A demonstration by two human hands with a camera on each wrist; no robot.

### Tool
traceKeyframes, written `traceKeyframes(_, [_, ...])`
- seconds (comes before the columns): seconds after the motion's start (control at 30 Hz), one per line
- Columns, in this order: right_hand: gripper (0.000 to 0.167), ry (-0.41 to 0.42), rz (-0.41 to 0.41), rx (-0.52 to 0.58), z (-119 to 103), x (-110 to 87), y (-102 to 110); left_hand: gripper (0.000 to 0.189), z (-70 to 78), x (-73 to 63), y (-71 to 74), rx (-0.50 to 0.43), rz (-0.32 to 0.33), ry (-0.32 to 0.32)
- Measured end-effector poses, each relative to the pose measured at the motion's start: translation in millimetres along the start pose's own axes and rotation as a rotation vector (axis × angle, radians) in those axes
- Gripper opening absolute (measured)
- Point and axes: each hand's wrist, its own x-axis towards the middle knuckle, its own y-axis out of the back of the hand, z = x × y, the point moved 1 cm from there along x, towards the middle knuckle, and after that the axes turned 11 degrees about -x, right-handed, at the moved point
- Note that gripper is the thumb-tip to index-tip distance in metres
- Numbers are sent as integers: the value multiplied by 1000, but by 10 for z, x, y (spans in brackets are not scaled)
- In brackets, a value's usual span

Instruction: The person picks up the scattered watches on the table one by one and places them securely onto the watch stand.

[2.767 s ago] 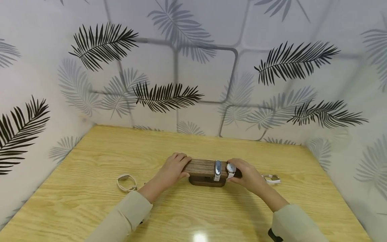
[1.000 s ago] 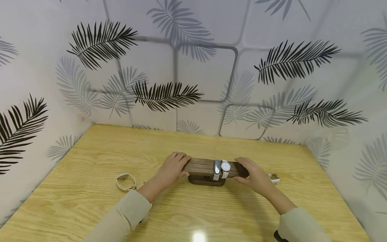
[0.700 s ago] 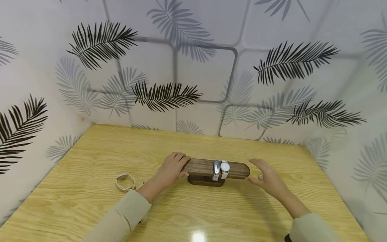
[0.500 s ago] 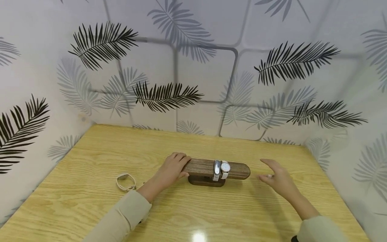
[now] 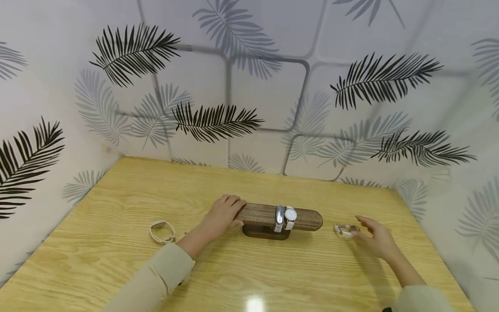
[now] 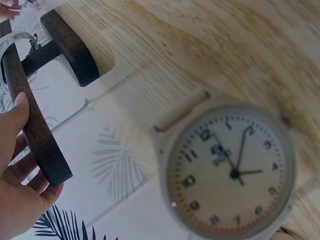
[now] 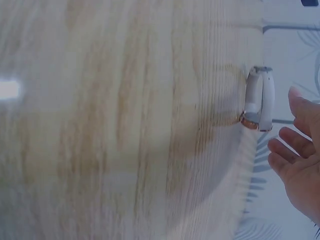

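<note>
A dark wooden watch stand stands mid-table, its bar on a rounded base. My left hand grips the bar's left end, thumb in front and fingers over the back, as the left wrist view also shows. Side by side on the bar sit a smart band and a round-faced watch with a white strap. To the right, another white-strapped watch lies on its side on the table. My right hand is beside it with fingers spread; the right wrist view shows a gap between fingers and watch.
A pale-strapped watch lies looped on the wood-grain table to the left; a watch face fills the left wrist view's foreground. Leaf-patterned walls border the table at the back and sides.
The right hand slid the round-faced watch left along the bar to beside the smart band, let go, and moved right to the watch on the table. The left hand kept its grip.
</note>
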Motion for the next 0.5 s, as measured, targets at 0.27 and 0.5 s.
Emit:
traceKeyframes(0.27, [54, -5, -76, 25, 211, 49, -52, 51, 1, -10, -17, -2, 32, -7])
traceKeyframes(0.5, [49, -18, -125, 63, 328, 96, -144, 52, -6, -6, -23, -16, 22, 4])
